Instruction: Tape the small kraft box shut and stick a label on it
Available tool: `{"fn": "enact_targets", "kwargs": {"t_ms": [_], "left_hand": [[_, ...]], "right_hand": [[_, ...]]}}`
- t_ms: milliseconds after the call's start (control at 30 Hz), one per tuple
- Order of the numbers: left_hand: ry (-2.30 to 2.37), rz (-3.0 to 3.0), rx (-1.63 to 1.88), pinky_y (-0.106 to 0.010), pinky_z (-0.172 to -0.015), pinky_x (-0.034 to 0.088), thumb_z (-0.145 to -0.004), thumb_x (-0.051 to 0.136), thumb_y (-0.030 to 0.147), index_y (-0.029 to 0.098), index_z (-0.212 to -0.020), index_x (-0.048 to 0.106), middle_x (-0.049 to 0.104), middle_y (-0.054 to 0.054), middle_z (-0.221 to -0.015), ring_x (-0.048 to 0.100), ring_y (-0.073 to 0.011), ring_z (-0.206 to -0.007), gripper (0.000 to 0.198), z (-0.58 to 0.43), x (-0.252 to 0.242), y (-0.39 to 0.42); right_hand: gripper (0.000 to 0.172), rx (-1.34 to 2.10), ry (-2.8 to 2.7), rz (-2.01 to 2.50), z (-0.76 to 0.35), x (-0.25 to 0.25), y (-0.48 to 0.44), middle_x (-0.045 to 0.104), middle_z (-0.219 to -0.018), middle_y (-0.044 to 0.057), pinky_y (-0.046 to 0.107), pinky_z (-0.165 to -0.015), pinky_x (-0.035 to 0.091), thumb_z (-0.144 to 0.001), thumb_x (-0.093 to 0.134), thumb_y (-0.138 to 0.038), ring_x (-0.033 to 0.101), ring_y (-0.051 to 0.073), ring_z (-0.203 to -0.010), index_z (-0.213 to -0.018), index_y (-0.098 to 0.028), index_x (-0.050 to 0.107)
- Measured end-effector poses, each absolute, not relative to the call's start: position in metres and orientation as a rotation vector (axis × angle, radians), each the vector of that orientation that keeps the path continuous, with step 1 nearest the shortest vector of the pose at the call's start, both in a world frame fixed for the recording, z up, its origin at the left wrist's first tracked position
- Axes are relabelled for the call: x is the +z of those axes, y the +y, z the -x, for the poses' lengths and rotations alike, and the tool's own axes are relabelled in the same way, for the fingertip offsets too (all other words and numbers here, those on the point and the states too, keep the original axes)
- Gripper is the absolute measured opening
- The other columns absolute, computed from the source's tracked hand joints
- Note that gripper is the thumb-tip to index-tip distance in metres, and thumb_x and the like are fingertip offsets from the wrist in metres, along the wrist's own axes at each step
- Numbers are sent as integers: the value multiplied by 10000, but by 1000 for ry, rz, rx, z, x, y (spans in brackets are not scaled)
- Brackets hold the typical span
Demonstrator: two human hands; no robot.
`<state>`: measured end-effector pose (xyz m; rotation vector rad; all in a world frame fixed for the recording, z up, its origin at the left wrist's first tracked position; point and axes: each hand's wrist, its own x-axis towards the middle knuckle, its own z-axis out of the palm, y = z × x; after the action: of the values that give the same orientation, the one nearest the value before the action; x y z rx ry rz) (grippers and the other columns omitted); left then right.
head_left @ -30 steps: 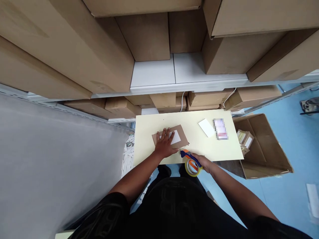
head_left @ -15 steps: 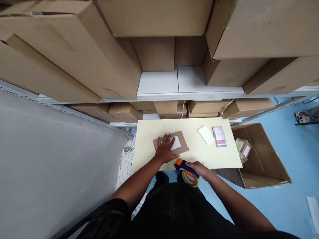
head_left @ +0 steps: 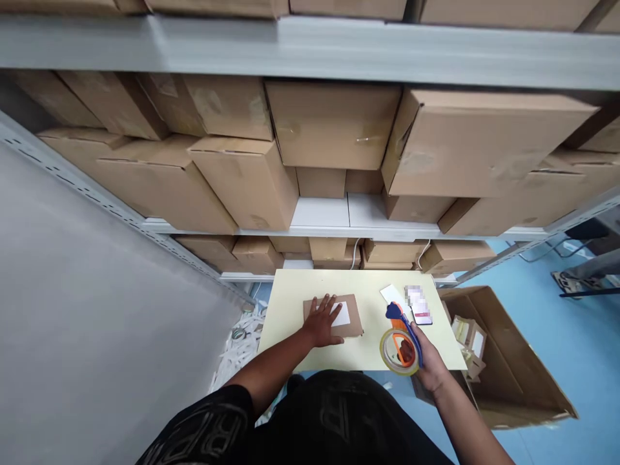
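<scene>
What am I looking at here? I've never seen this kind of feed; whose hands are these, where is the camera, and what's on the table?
There is no machine: these are a person's two bare hands, filmed by a camera on their head that looks forward and down. The left hand lies flat on a small cardboard parcel with a white label, on a pale yellow table. The right hand holds a tape dispenser, blue and orange, with a roll of clear tape. Also on the table are a white card and a phone. Shelves of cardboard boxes stand behind, and an open box sits on the floor to the right.
</scene>
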<state>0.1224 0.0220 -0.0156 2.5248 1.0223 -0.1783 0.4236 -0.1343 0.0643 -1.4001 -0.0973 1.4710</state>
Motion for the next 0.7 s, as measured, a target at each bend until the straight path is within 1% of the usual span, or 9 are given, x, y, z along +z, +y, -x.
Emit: {"fn": "enact_targets", "kwargs": {"t_ms": [67, 100, 200, 300, 367, 467, 533, 633, 700], "left_hand": [[967, -2520, -182, -701, -1223, -80, -718, 648, 859, 231, -1673, 204, 16, -169, -1747, -19, -418, -1608, 1226, -120, -10, 22], [952, -2516, -161, -698, -1227, -66, -731, 651, 843, 241, -1665, 238, 37, -164, -1748, -2, -415, -1609, 1186, -118, -7, 21], [982, -2498, -5, -674, -1251, -7, -844, 641, 705, 244, -1604, 395, 140, -143, -1743, 69, -387, -1612, 922, -108, 6, 15], [1088, -2461, 170, -637, -1272, 65, -943, 577, 562, 212, -1526, 510, 244, -144, -1720, 142, -358, -1608, 683, -85, 19, 3], [1188, -2404, 195, -617, -1274, 120, -948, 578, 493, 210, -1485, 553, 310, -146, -1698, 199, -350, -1596, 607, -63, 24, -6], [1330, -2308, 113, -606, -1273, 158, -899, 621, 398, 241, -1442, 591, 386, -124, -1667, 250, -343, -1583, 566, -27, 23, -25], [1393, -2267, 74, -603, -1276, 157, -880, 627, 368, 257, -1425, 605, 404, -105, -1660, 262, -336, -1580, 556, -7, 18, -41], [1470, -2199, 87, -589, -1277, 190, -881, 621, 356, 253, -1413, 615, 421, -100, -1651, 301, -328, -1566, 542, 12, 12, -64], [1512, -2142, 107, -570, -1273, 229, -883, 617, 341, 235, -1403, 624, 446, -112, -1634, 342, -325, -1548, 530, 19, 10, -77]], "right_hand": [[456, 1453, -134, 1396, -417, 72, -123, 779, -764, 65, 371, -706, 627, -833, 723, -628, 767, 269, -779, -1019, -212, 735], [478, 1426, -181, 1421, -413, 77, -117, 761, -721, 57, 364, -681, 619, -837, 698, -659, 755, 262, -743, -1010, -215, 731], [553, 1247, -382, 1552, -406, 93, -91, 723, -657, 53, 358, -637, 585, -834, 623, -747, 720, 263, -686, -955, -220, 735], [620, 1026, -586, 1632, -403, 122, -53, 739, -713, 68, 354, -654, 541, -797, 623, -793, 695, 272, -721, -897, -192, 740], [665, 875, -771, 1692, -401, 149, -20, 735, -730, 74, 336, -640, 495, -792, 600, -822, 667, 263, -723, -834, -172, 730], [700, 535, -1218, 1869, -390, 196, 37, 680, -643, 68, 312, -618, 415, -849, 493, -836, 626, 242, -680, -726, -179, 701], [681, 240, -1536, 1969, -377, 224, 77, 683, -653, 81, 316, -668, 400, -883, 467, -814, 621, 243, -702, -710, -195, 694], [638, -135, -1925, 1968, -353, 251, 136, 742, -808, 136, 349, -817, 393, -915, 501, -771, 635, 265, -820, -793, -186, 722], [620, -272, -2091, 1927, -337, 258, 170, 757, -898, 165, 368, -897, 360, -940, 518, -740, 626, 268, -887, -857, -166, 735]]}}
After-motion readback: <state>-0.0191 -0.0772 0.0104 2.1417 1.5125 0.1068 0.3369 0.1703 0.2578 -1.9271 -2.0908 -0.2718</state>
